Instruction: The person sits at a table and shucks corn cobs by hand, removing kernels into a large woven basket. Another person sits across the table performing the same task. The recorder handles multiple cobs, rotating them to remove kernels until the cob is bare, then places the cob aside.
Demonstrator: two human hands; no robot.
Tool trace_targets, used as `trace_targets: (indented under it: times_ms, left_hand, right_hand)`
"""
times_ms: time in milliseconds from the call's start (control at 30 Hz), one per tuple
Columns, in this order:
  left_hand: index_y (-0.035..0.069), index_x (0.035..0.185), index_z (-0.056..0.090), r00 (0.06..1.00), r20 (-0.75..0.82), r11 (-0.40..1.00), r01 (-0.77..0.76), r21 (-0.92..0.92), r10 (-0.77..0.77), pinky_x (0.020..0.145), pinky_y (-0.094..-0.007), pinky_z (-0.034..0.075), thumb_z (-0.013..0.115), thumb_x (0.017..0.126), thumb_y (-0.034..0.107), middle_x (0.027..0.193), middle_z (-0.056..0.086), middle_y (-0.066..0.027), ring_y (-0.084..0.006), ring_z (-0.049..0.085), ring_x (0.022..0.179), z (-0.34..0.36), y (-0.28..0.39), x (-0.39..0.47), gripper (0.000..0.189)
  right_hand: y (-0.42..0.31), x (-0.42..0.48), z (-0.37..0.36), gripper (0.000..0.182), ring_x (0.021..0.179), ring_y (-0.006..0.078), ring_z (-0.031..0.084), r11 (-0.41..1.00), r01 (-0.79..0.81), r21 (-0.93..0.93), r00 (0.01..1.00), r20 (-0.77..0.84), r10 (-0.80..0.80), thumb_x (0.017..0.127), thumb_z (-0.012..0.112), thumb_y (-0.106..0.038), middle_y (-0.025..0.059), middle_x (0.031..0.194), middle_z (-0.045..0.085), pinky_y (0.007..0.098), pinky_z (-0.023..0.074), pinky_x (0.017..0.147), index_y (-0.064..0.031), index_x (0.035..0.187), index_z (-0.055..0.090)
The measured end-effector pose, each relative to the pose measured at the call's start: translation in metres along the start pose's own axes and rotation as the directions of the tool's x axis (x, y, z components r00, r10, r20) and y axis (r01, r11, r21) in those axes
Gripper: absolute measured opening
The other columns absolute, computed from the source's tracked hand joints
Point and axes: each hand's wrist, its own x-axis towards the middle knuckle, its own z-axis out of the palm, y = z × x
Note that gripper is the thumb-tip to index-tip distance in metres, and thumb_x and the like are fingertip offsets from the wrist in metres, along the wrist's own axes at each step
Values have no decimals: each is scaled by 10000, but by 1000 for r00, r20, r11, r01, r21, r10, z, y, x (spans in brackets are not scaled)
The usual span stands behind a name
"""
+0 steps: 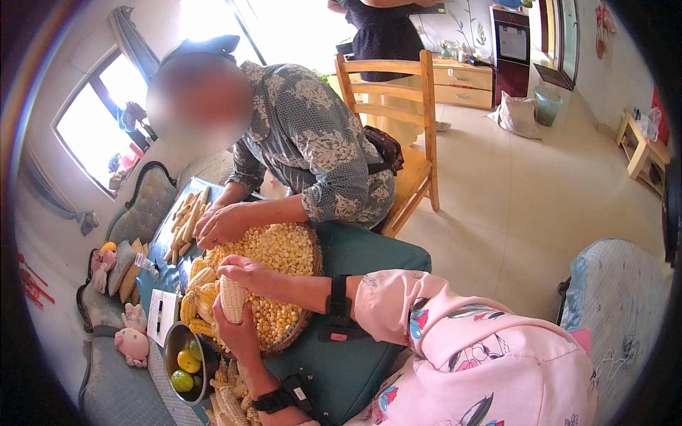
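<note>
My left hand [238, 327] grips the lower end of a pale ear of corn [232, 299], held nearly upright over a round woven basket [318, 250]. The fingers of my right hand [242, 270] close on the ear's upper end. Loose yellow and white corn kernels [282, 247] fill much of the basket, and several unshelled ears [203, 293] lie at its left side. Beyond my hands, a co-worker's hands [218, 226] are together over the basket's far edge; what they hold is hidden. Bare corn cobs [186, 221] lie on the table past them.
A metal bowl [169, 367] of green and yellow citrus fruit stands left of the basket, beside an open notebook [163, 317] with a pen. More cobs [229, 402] are piled near my left forearm. The co-worker [314, 144] leans in beside a wooden chair [429, 133].
</note>
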Motion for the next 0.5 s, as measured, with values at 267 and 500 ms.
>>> trace_targets:
  times_ms: [267, 500]
  left_hand:
    - [64, 1050, 509, 998, 39, 990, 52, 128, -58, 651, -412, 451, 682, 675, 227, 850, 592, -200, -368, 573, 769, 4, -3, -4, 444]
    - [58, 1047, 498, 999, 13, 973, 27, 228, -30, 622, -405, 470, 693, 653, 318, 833, 604, -169, -342, 590, 739, 3, -10, -4, 510]
  right_hand:
    - [9, -5, -6, 277, 704, 203, 563, 979, -111, 173, 974, -178, 142, 890, 319, -222, 112, 799, 570, 324, 470, 678, -24, 897, 512]
    - [-1, 4, -8, 338, 824, 218, 562, 882, -238, 408, 955, -66, 288, 914, 322, -291, 136, 915, 561, 370, 471, 751, -9, 928, 507]
